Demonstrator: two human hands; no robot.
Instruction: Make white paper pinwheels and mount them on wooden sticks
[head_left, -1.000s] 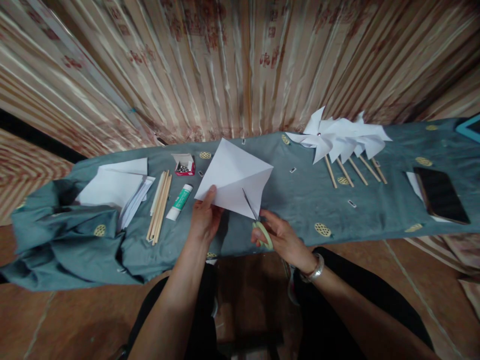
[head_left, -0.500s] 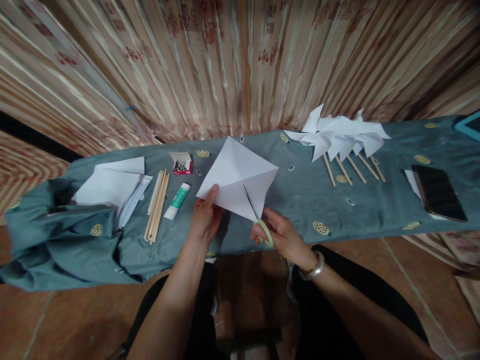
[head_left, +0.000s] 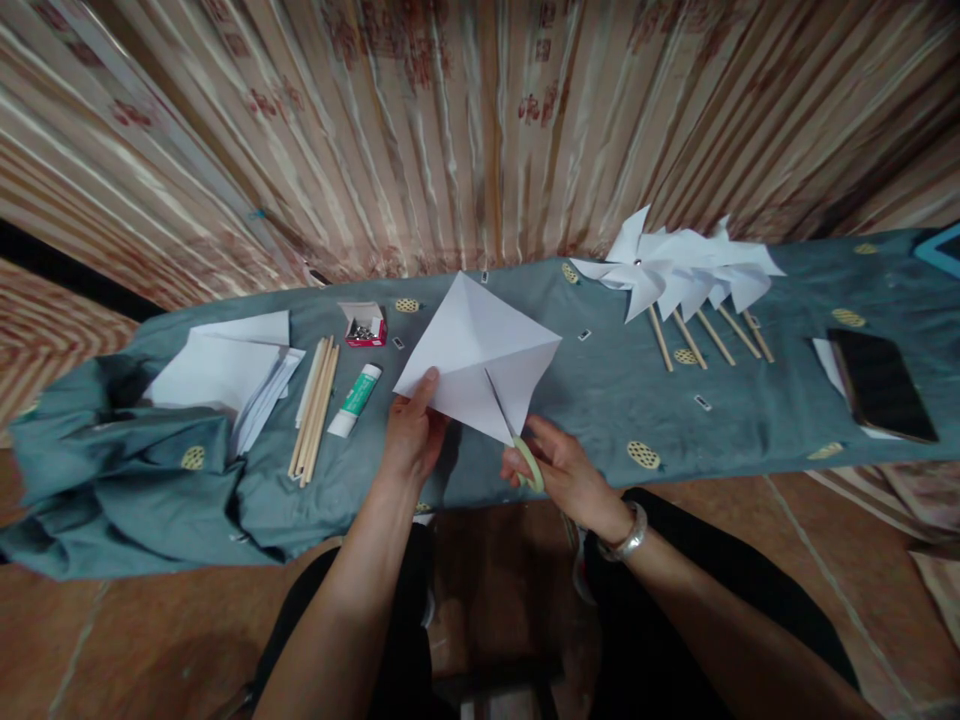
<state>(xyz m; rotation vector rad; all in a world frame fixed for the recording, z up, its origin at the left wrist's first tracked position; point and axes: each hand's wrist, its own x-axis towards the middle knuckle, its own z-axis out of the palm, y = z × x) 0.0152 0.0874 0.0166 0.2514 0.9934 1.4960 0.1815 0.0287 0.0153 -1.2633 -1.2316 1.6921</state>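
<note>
A square white sheet of paper [head_left: 480,335] with diagonal creases is held over the cloth-covered table, one corner toward me. My left hand [head_left: 414,430] pinches its left corner, thumb on top and fingers beneath. In my right hand [head_left: 559,465] are scissors [head_left: 531,468] with pale green handles. Their blade lies along the crease at the near corner, pointing toward the sheet's middle. The lower blade is hidden under the paper.
Left of the sheet are a glue stick [head_left: 355,400], a small box of metal pins [head_left: 365,325], wooden sticks [head_left: 315,410] and stacked paper [head_left: 217,365]. To the right lie several paper pinwheels [head_left: 682,270] and a phone [head_left: 881,385]. A curtain [head_left: 465,130] hangs behind the table [head_left: 600,400].
Almost nothing differs. The paper's right corner has shifted very slightly to the right; both hands keep their hold.
</note>
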